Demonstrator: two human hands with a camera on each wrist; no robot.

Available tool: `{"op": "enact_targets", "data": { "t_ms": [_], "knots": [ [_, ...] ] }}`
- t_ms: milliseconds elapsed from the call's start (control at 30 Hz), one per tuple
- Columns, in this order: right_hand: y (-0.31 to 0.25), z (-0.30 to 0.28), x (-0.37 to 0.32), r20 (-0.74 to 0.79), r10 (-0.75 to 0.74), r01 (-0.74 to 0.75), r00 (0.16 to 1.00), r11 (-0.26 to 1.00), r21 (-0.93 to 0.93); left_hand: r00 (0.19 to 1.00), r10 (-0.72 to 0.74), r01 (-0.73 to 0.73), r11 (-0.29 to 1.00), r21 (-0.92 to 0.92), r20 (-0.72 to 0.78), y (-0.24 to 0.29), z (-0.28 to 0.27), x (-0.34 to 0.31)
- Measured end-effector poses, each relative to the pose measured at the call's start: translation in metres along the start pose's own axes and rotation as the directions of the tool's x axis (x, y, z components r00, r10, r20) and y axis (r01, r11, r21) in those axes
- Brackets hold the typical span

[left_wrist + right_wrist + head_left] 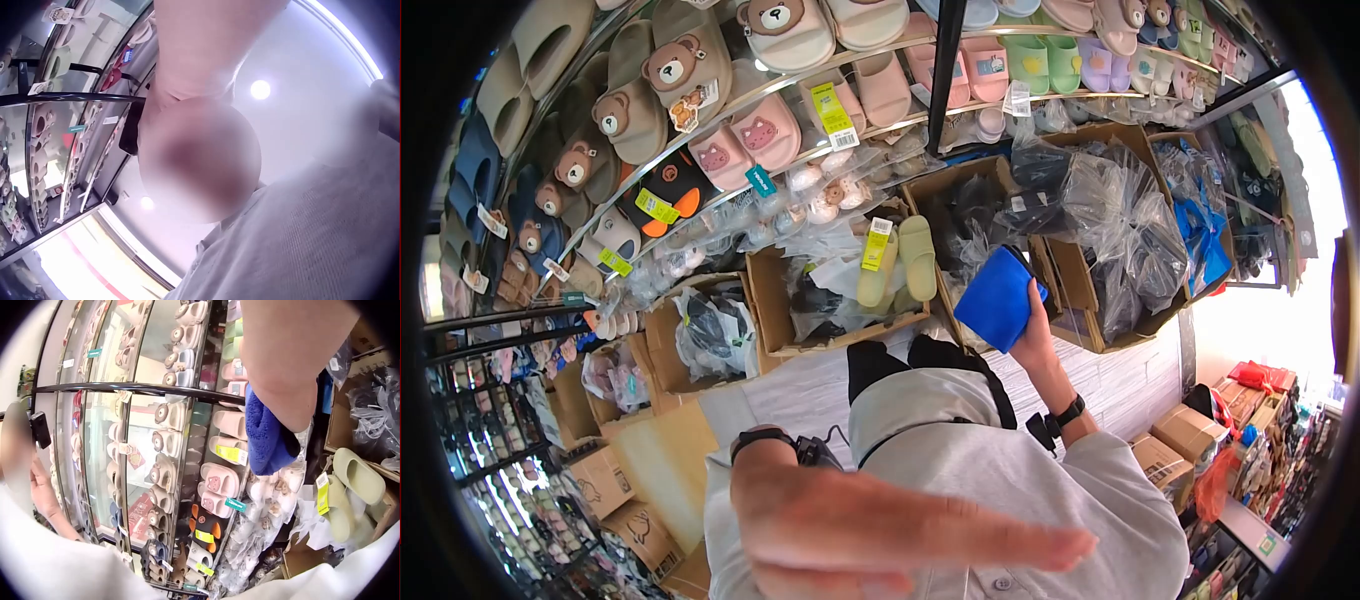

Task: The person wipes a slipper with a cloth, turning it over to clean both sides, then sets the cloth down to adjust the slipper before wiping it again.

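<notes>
The left hand [900, 530] is raised very close to the camera in the head view, blurred, its fingers stretched toward the right and nothing visible in it. Lower and to the right, the right hand [1032, 345] grips a folded blue cloth [995, 300], with the thumb along its edge. The right wrist view shows the fuzzy blue cloth [265, 434] hanging beside the right hand [284, 362], in front of the slipper racks. In the left wrist view the left hand [200, 50] fills the top middle; its fingertips cannot be made out.
Slipper shelves [800, 160] curve across the top. Below them stand open cardboard boxes with plastic-wrapped goods, and a pair of green slippers [917, 258] rests over one box [770, 300]. More cartons [1190, 435] stand at the right; stacked cartons [640, 530] are at lower left.
</notes>
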State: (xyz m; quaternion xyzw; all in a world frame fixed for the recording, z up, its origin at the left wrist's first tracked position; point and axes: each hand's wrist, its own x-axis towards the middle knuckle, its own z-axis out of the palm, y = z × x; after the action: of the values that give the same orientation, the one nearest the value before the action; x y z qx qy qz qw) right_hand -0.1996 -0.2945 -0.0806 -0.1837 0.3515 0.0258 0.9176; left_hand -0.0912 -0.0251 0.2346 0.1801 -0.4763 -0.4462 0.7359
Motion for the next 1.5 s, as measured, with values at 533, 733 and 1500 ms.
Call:
{"op": "enact_targets", "data": {
  "t_ms": [533,733,1500],
  "knots": [
    [0.004,0.04,0.025,0.085,0.141,-0.134,0.986,0.988,-0.082,0.979,0.122,-0.066,0.947,0.313,-0.164,0.019,0.06,-0.006],
    [0.003,0.044,0.02,0.073,0.153,-0.148,0.985,0.986,-0.079,0.93,0.254,-0.174,0.942,0.288,-0.267,0.004,0.071,-0.003],
    [-0.003,-0.011,-0.002,-0.038,0.099,-0.101,0.994,0.993,-0.056,0.001,-0.339,0.4,0.863,-0.31,-0.941,-0.184,-0.208,-0.23]
  ]
}}
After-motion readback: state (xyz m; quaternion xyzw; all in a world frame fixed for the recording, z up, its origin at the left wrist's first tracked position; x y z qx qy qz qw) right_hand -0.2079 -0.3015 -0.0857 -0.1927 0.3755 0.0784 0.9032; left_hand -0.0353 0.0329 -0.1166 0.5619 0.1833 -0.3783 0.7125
